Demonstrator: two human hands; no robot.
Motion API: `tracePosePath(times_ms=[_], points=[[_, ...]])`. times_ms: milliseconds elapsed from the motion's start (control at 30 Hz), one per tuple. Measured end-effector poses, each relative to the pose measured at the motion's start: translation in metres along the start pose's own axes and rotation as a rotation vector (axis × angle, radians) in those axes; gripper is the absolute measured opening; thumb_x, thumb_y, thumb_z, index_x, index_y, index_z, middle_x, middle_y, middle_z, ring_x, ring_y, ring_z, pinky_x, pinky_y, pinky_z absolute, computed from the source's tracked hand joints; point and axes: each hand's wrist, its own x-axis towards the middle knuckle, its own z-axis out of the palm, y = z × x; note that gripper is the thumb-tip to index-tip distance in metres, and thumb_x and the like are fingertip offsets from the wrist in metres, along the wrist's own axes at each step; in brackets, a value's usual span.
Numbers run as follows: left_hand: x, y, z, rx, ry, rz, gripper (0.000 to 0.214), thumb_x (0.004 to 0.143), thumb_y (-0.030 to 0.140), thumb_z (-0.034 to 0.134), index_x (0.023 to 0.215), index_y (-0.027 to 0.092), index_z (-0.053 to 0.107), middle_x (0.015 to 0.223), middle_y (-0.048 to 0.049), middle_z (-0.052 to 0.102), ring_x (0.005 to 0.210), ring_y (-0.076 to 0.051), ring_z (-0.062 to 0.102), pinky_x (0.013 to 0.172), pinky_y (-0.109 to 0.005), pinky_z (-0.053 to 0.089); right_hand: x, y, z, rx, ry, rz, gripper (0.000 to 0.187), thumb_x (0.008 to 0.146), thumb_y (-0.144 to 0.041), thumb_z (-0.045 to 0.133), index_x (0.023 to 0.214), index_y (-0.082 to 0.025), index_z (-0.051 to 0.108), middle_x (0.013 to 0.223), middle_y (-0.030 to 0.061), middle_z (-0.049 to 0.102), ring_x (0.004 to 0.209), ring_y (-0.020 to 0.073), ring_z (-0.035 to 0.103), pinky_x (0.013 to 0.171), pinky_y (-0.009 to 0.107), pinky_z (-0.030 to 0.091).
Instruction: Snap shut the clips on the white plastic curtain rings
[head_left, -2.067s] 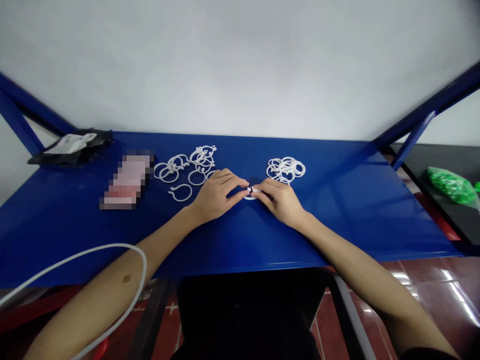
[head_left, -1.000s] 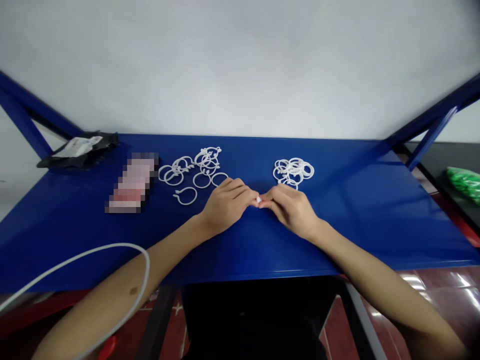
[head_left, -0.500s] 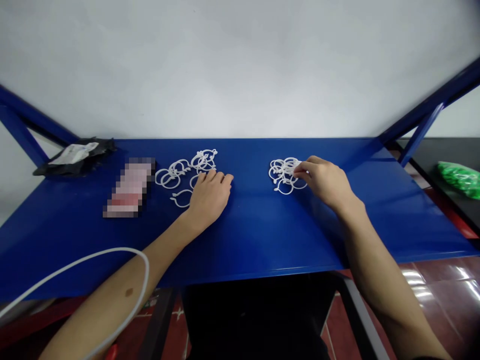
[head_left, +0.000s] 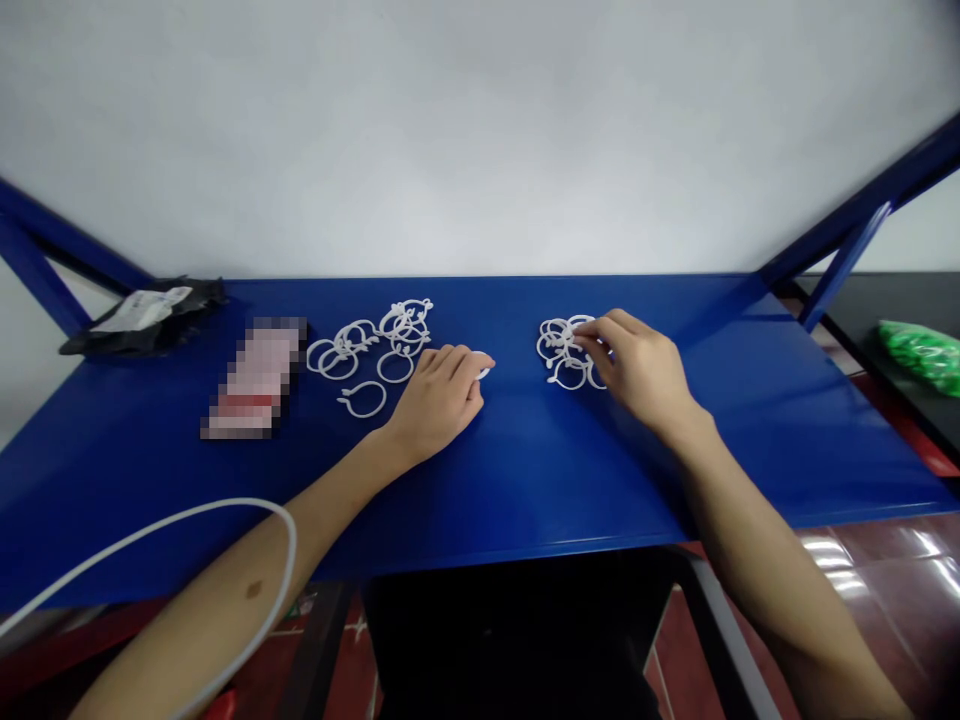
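Observation:
My left hand point(head_left: 442, 395) is closed on a white plastic ring point(head_left: 484, 372), which partly shows past the fingertips just above the table. Left of this hand lies a loose group of similar white rings point(head_left: 337, 358), each split open with small knobbed ends; one single ring point(head_left: 364, 399) lies apart in front of them. On the right, my right hand point(head_left: 641, 365) reaches into a heap of the same rings point(head_left: 555, 345), thumb and index finger pinched together on a ring at its top. The palm hides part of that heap.
A blue table point(head_left: 517, 470) stands against a pale wall point(head_left: 480, 140). Toward its left end lie a blurred-out phone-like object point(head_left: 259, 375) and a black plastic package point(head_left: 150, 315). A white cable point(head_left: 225, 502) loops over my left forearm. A green bag point(head_left: 922, 352) rests on a dark surface at right.
My left hand has moved right, away from the left group of rings, and a ring now shows in its fingers. My right hand has shifted slightly left over the heap.

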Motion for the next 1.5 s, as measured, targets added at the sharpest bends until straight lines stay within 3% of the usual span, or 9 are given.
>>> tracePosePath(times_ms=[167,233,367,567,767,1033,1500], points=[[-0.002,0.004,0.002,-0.245,0.056,0.052,0.033,0.089,0.006,0.049,0.119,0.019,0.05,0.091,-0.0023,0.061,0.086,-0.017,0.058,0.082,-0.034,0.05,-0.011,-0.035,0.018,0.384,-0.093,-0.211,0.025,0.098,-0.026,0.051,0.12,-0.02,0.06,0.12,0.0093,0.064,0.105,0.0211,0.064,0.083,0.035,0.055],[-0.004,0.006,0.002,-0.331,0.084,0.033,0.035,0.091,0.009,0.05,0.124,0.02,0.048,0.093,-0.0021,0.063,0.089,-0.016,0.061,0.084,-0.032,0.052,-0.016,-0.046,0.027,0.563,-0.163,-0.254,0.027,0.096,-0.025,0.054,0.122,-0.02,0.057,0.12,0.0098,0.063,0.1,0.0191,0.064,0.083,0.035,0.057],[-0.006,0.012,0.001,-0.443,0.125,-0.063,0.037,0.092,0.012,0.054,0.127,0.022,0.047,0.096,-0.0013,0.067,0.089,-0.013,0.066,0.084,-0.028,0.055,-0.02,-0.054,0.039,0.838,-0.195,-0.12,0.017,0.095,-0.026,0.059,0.11,-0.019,0.059,0.097,0.004,0.069,0.078,0.0125,0.066,0.071,0.028,0.057],[-0.004,0.015,-0.003,-0.719,0.1,-0.317,0.035,0.09,0.025,0.063,0.124,0.02,0.052,0.1,-0.0036,0.07,0.089,-0.013,0.069,0.083,-0.027,0.056,-0.018,-0.053,0.041,1.016,-0.123,0.067,0.014,0.092,-0.027,0.063,0.103,-0.019,0.06,0.085,0.0011,0.068,0.072,0.0112,0.067,0.067,0.025,0.058],[-0.002,0.009,-0.005,-0.724,0.044,-0.46,0.015,0.091,0.034,0.064,0.102,0.023,0.066,0.084,0.0009,0.075,0.077,-0.013,0.071,0.078,-0.027,0.056,-0.021,-0.055,0.04,0.917,-0.088,-0.008,0.024,0.095,-0.024,0.057,0.118,-0.02,0.059,0.093,0.0039,0.068,0.078,0.0128,0.066,0.07,0.028,0.058],[-0.004,0.012,-0.002,-0.698,0.038,-0.441,0.004,0.087,0.027,0.069,0.088,0.023,0.07,0.081,0.0031,0.077,0.078,-0.015,0.074,0.079,-0.026,0.057,-0.022,-0.055,0.037,0.795,-0.063,-0.185,0.012,0.098,-0.018,0.052,0.104,-0.019,0.063,0.099,0.0059,0.068,0.089,0.0141,0.065,0.08,0.03,0.055],[-0.011,0.033,-0.003,-0.682,0.178,-0.475,0.009,0.09,0.021,0.065,0.089,0.025,0.074,0.085,0.0027,0.073,0.076,-0.011,0.069,0.073,-0.024,0.056,-0.03,-0.07,0.026,0.575,-0.064,-0.207,0.022,0.102,-0.019,0.042,0.1,-0.015,0.063,0.088,0.0089,0.065,0.078,0.0157,0.061,0.07,0.03,0.052]])
